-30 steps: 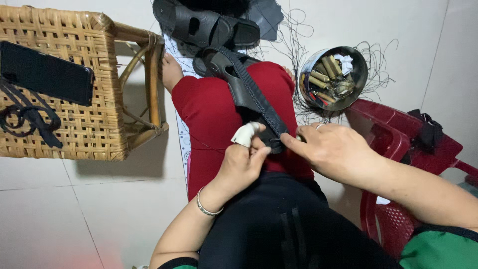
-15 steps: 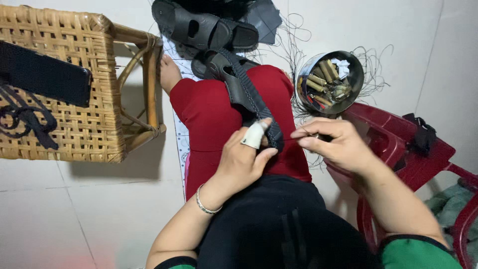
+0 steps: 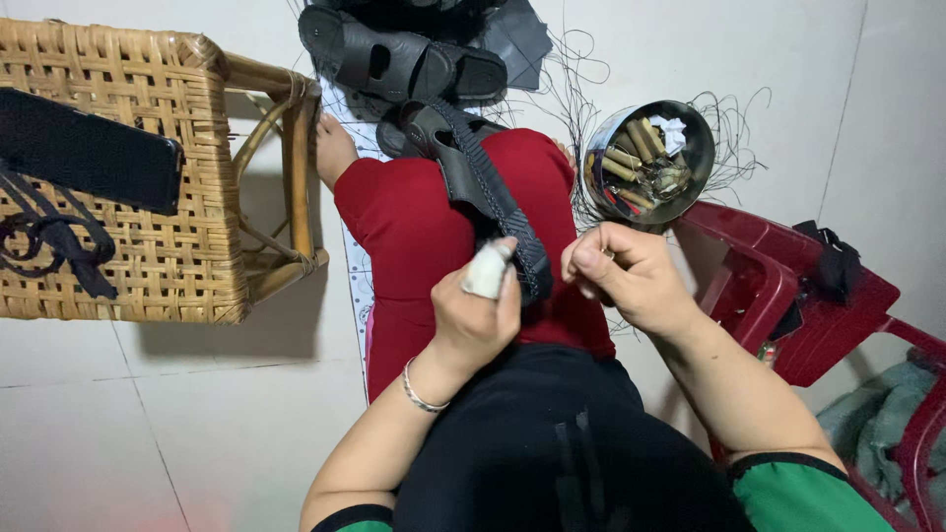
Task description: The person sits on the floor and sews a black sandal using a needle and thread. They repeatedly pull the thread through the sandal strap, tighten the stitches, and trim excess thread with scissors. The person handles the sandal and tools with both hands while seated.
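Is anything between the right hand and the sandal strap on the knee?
Nothing visible. The right hand is closed in a loose fist just right of the strap, with open air between. The left hand already touches the strap's near end.

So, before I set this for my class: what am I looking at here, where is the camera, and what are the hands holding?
There is no machine here. One camera sits on a person's head and looks straight down at the lap and the floor. The left hand, with a white wrapping on one finger, grips a black sandal strap that lies over the red-clad knee. The right hand is closed beside the strap; what it pinches is too small to tell. On the tiled floor lie another black sandal, a round metal tin of small tools with loose thread around it, a wicker stool with a dark flat thing on top, and a red plastic stool.
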